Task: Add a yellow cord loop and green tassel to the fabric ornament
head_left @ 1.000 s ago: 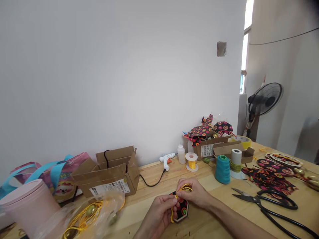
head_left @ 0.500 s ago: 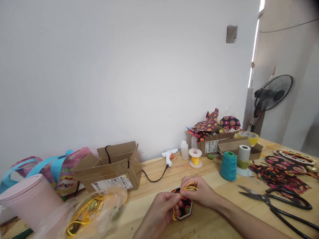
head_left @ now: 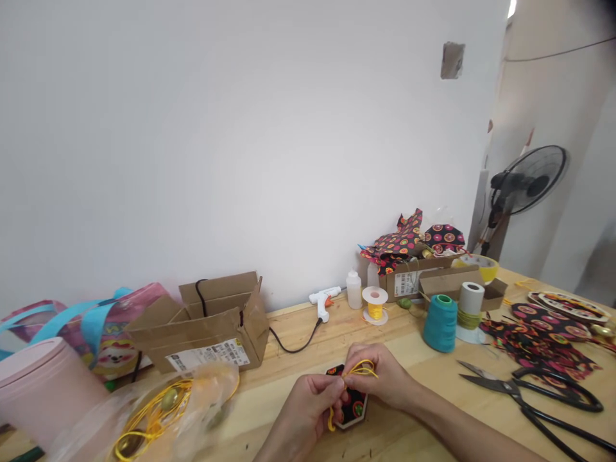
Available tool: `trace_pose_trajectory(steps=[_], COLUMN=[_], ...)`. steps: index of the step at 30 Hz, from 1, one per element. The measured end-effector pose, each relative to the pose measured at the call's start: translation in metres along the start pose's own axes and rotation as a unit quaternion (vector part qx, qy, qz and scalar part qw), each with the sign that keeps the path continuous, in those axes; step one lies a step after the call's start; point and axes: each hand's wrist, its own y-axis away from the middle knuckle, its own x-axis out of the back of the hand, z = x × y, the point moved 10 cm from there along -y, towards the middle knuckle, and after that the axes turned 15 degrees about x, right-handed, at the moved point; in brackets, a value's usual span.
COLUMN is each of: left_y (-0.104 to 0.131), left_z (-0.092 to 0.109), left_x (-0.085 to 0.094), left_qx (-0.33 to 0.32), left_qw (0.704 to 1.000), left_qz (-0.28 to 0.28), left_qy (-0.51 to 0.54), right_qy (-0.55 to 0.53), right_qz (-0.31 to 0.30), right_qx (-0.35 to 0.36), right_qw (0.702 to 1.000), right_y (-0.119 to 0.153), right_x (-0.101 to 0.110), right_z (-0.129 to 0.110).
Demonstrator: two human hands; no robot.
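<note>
A yellow cord (head_left: pixel 362 367) is pinched between my two hands, looping up over the fingers of the right one, and a short end hangs below the left. My left hand (head_left: pixel 315 401) is closed on the cord with thumb and forefinger, close against my right hand (head_left: pixel 380 375), whose fingers are closed on it too. Right under them is a small dark hexagonal piece with bright round prints and a pale rim (head_left: pixel 355 410); the hands partly cover it. Whether the cord is fastened to this piece is hidden by my fingers.
Black-handled scissors (head_left: pixel 517 388) lie open at right, beside patterned fabric scraps (head_left: pixel 539 350). A teal thread cone (head_left: pixel 440 324), a yellow cord spool (head_left: pixel 375 305) and a glue gun (head_left: pixel 325 303) stand behind. At left are a cardboard box (head_left: pixel 216 327), a plastic bag (head_left: pixel 197 410) and a pink container (head_left: pixel 45 391).
The view has shifted slightly, so things at left sit further left. Both hands keep their pinch on the yellow cord, with little visible movement.
</note>
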Motion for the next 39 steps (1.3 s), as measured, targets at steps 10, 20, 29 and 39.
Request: trace_pose_trajectory(steps=[10,20,29,39], left_y=[0.005,0.010,0.004,0.002], left_z=[0.005,0.002,-0.007,-0.018], left_x=[-0.006,-0.011,-0.001,0.002], left_qx=[-0.002,0.019,0.045,0.063], left_qw=[0.999,0.999,0.999,0.997], left_qz=[0.009,-0.028,0.004,-0.007], left_qy=[-0.036,0.018,0.008,0.046], right_qy=[0.006,-0.006,0.036,0.085], right_qz=[-0.002,0.028,0.001,0.019], right_qx=[-0.004,-0.035,-0.014,0.000], right_qw=[1.000,0.999,0.999,0.996], right_y=[0.003,0.005,0.006,0.007], right_x=[0.000,0.006,-0.001,0.002], right_z=[-0.001,0.005,0.002,-0.002])
